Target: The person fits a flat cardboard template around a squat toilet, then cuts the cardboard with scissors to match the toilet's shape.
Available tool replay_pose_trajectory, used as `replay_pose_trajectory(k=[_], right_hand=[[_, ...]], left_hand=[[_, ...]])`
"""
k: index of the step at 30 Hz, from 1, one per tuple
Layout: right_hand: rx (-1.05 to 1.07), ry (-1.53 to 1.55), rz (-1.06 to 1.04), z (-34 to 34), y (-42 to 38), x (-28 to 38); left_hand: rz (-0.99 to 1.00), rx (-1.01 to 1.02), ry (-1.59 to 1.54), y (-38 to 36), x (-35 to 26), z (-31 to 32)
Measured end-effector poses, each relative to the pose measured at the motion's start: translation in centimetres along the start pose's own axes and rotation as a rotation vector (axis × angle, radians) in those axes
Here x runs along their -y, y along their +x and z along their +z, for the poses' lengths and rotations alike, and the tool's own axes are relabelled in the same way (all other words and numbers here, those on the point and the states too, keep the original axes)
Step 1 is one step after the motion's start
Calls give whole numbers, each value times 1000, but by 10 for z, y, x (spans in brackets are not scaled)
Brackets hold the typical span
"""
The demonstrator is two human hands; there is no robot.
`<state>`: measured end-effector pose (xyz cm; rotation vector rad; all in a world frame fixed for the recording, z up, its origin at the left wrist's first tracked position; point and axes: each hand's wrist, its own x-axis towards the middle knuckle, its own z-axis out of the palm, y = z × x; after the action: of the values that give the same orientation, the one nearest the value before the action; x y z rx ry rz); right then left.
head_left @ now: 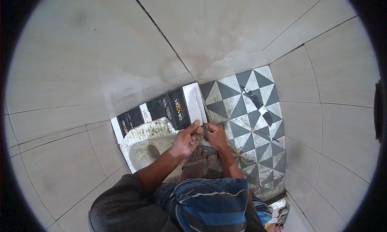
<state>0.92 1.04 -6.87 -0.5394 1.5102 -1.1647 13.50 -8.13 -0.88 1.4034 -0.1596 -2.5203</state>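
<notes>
Close together in front of me, both hands work over the edge of the squat toilet. A narrow dark strip stands between them, its kind unclear. My right hand is closed with its fingers on this strip. My left hand is closed too, thumb and fingertips pinched right beside the strip; what they hold is hidden. Just beyond the hands lies a black and white printed cardboard sheet, between the toilet and the wall.
Grey and white triangle-patterned floor tiles spread to the right, with a torn black strip and thin scraps on them. Large beige wall tiles enclose the corner. My sandalled feet are below the hands. Debris lies at lower right.
</notes>
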Motion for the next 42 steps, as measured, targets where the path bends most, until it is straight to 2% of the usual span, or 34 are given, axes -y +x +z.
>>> replay_pose_trajectory(k=[5,8,10,17,20,22,26,35,38,40,42], right_hand=[[-4,69,-12,1,7,-11],[9,109,8,0,7,0],[1,50,51,0,5,10],[-22,-17,17,0,11,-20],[-51,-71,-105,1,17,-41],[-81,-183,-123,1,18,-48],[-65,-105,-97,-1,12,-33],[-30,-34,-1,-3,18,-41],[-21,-29,-3,-4,20,-39],[-43,14,44,-1,18,-27],[-35,54,51,-1,20,-25]], left_hand=[[42,-44,9,-1,2,5],[8,48,-30,2,-1,-3],[-15,53,-16,3,-1,-5],[21,15,10,4,1,-6],[-21,109,-46,1,-4,-8],[-42,7,-6,-3,-5,-2],[-17,69,-41,0,-1,-5],[-18,24,-29,-5,-4,3],[-33,-69,-3,-9,-5,8],[-6,11,-6,-7,-4,5],[-14,8,-7,-4,-4,0]])
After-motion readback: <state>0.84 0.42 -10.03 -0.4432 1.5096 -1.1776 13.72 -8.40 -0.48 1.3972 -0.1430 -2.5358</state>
